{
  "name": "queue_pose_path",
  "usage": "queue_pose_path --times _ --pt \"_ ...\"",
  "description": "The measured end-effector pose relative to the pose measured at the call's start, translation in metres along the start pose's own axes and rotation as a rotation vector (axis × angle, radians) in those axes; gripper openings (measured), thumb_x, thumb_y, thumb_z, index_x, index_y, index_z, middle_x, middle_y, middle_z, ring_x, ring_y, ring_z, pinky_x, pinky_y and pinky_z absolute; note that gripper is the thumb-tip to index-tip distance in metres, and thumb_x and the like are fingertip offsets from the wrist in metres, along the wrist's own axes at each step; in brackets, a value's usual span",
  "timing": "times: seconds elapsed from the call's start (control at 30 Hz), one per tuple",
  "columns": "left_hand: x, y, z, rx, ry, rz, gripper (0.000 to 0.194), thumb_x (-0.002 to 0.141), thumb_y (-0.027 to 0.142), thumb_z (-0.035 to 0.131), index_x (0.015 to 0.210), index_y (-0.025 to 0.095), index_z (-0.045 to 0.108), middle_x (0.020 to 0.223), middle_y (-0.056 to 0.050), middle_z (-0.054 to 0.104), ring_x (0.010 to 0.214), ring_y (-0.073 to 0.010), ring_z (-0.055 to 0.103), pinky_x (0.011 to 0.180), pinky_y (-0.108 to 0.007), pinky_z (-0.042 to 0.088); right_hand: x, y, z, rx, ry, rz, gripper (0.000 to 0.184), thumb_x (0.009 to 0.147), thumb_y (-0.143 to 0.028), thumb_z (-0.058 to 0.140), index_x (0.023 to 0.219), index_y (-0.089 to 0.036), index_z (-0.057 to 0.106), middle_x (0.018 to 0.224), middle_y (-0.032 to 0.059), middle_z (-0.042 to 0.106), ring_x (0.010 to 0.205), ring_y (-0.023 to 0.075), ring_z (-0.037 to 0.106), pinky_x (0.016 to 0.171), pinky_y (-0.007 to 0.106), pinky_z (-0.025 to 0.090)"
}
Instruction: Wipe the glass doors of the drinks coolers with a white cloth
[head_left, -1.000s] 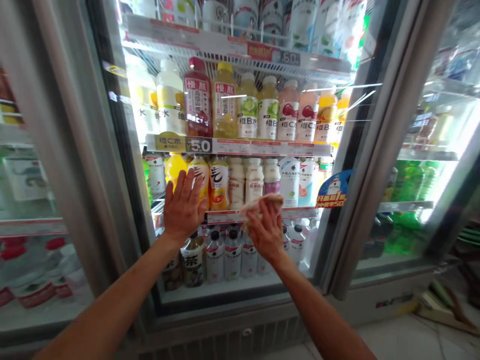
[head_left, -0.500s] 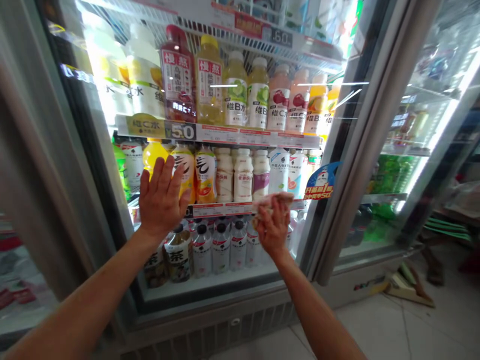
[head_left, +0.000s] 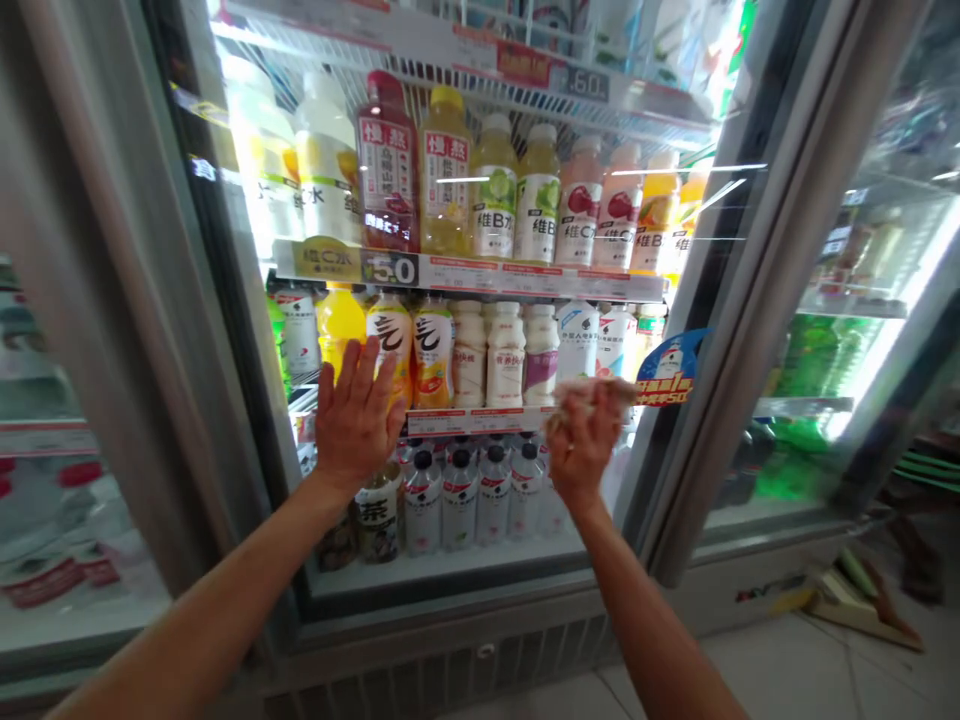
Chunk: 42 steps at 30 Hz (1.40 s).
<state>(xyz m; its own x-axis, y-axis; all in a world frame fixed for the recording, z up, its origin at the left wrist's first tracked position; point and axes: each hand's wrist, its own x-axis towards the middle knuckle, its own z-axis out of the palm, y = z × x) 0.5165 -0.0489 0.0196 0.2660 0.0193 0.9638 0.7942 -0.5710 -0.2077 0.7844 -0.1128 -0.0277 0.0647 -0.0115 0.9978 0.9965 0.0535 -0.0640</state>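
Apparently, wiping the glass (head_left: 472, 566) is the step in hand: the right hand (head_left: 582, 455) holds a cloth (head_left: 609, 392) against it beside the sticker (head_left: 667, 372), fingers half curled over it. The left hand (head_left: 351, 425), fingers outspread and empty, seems braced on the glass. Another stroke would call for steady, flat pressure.

This is looking like a shop, with tall drinks fridges (head_left: 420, 678) standing side by side. Behind the nearest glass door (head_left: 450, 602), bottles (head_left: 386, 165) are standing in rows on brightly lit shelves (head_left: 450, 571), their labels mostly facing outward. Price strips (head_left: 487, 275) are running along the shelf edges, one tag (head_left: 390, 269) showing "5.0", and a promotional sticker (head_left: 669, 370) is sitting at the door's right side.
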Motion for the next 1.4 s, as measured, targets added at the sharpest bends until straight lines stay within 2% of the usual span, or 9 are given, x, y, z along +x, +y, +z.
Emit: queue_pose_path --times 0.07,0.13,0.33,0.57,0.8,1.0,1.2,1.27,1.4 --pt "-0.016 0.001 0.001 0.028 -0.003 0.019 0.069 0.083 0.024 0.049 0.141 0.025 0.013 0.148 0.0 0.014 0.136 -0.0205 0.016 0.112 -0.042 0.013 0.012 0.014 0.004 -0.043 0.116 0.179 0.049 0.085 -0.021 0.038 0.134 -0.02 0.037 0.145 0.0136 0.027 0.134 0.0296 0.024 0.104 0.056 0.023" --pt "-0.029 0.002 0.003 0.051 -0.001 0.021 0.069 0.083 0.025 0.05 0.141 0.024 0.015 0.147 -0.001 0.015 0.136 -0.0197 0.016 0.112 -0.04 0.012 0.006 0.0 0.009 -0.021 0.082 0.155 0.05 0.085 -0.021 0.039 0.135 -0.02 0.036 0.145 0.0137 0.027 0.134 0.0297 0.023 0.104 0.056 0.023" --pt "-0.035 0.001 0.002 0.03 -0.002 0.006 0.068 0.083 0.024 0.049 0.141 0.026 0.015 0.147 -0.003 0.019 0.135 -0.0216 0.02 0.111 -0.043 0.014 -0.056 -0.068 0.008 0.171 -0.266 -0.466 0.043 0.08 -0.026 0.052 0.123 -0.032 0.048 0.136 0.0018 0.045 0.134 0.0191 0.027 0.111 0.043 0.016" --pt "-0.035 -0.001 -0.003 0.006 -0.017 0.05 0.069 0.082 0.024 0.05 0.141 0.026 0.015 0.146 -0.005 0.021 0.135 -0.0218 0.018 0.111 -0.042 0.015 0.02 -0.043 0.021 0.043 -0.05 -0.064 0.048 0.083 -0.022 0.044 0.131 -0.026 0.04 0.147 0.0066 0.024 0.136 0.0272 0.018 0.106 0.053 0.021" --pt "-0.049 -0.047 -0.035 -0.07 -0.068 0.044 0.06 0.085 0.023 0.046 0.14 0.025 0.021 0.146 -0.006 0.026 0.134 -0.0226 0.022 0.11 -0.043 0.021 -0.061 -0.075 0.004 0.245 -0.43 -0.759 0.042 0.083 -0.023 0.048 0.124 -0.029 0.047 0.142 -0.0005 0.037 0.136 0.0164 0.021 0.112 0.042 0.015" --pt "-0.051 -0.06 -0.048 -0.204 -0.015 -0.061 0.054 0.089 0.027 0.035 0.14 0.026 0.019 0.148 -0.005 0.018 0.136 -0.0234 0.017 0.11 -0.046 0.022 0.007 -0.136 0.043 0.233 -0.398 -0.445 0.055 0.084 -0.026 0.047 0.136 -0.028 0.029 0.147 0.0046 0.026 0.138 0.0246 0.012 0.111 0.054 0.01" --pt "-0.063 -0.063 -0.049 -0.232 -0.108 0.037 0.055 0.089 0.035 0.033 0.141 0.026 0.016 0.149 -0.007 0.017 0.136 -0.0264 0.017 0.108 -0.049 0.024 -0.049 -0.164 0.039 0.407 -0.532 -1.002 0.045 0.082 -0.019 0.045 0.128 -0.02 0.043 0.144 0.0025 0.032 0.135 0.0187 0.024 0.111 0.042 0.024" --pt "-0.064 -0.064 -0.05 -0.218 -0.107 0.031 0.055 0.089 0.035 0.032 0.141 0.026 0.016 0.149 -0.007 0.016 0.136 -0.0263 0.017 0.108 -0.049 0.024 -0.04 -0.162 0.038 0.371 -0.51 -0.932 0.043 0.085 -0.02 0.042 0.128 -0.023 0.043 0.144 0.0008 0.032 0.136 0.0179 0.021 0.111 0.042 0.023" --pt "-0.064 -0.063 -0.049 -0.169 -0.084 0.04 0.056 0.089 0.035 0.033 0.141 0.025 0.016 0.149 -0.007 0.018 0.136 -0.0254 0.017 0.11 -0.047 0.02 -0.004 -0.148 0.035 0.217 -0.42 -0.503 0.048 0.086 -0.028 0.042 0.134 -0.028 0.034 0.147 0.0024 0.027 0.138 0.0223 0.011 0.111 0.053 0.012"
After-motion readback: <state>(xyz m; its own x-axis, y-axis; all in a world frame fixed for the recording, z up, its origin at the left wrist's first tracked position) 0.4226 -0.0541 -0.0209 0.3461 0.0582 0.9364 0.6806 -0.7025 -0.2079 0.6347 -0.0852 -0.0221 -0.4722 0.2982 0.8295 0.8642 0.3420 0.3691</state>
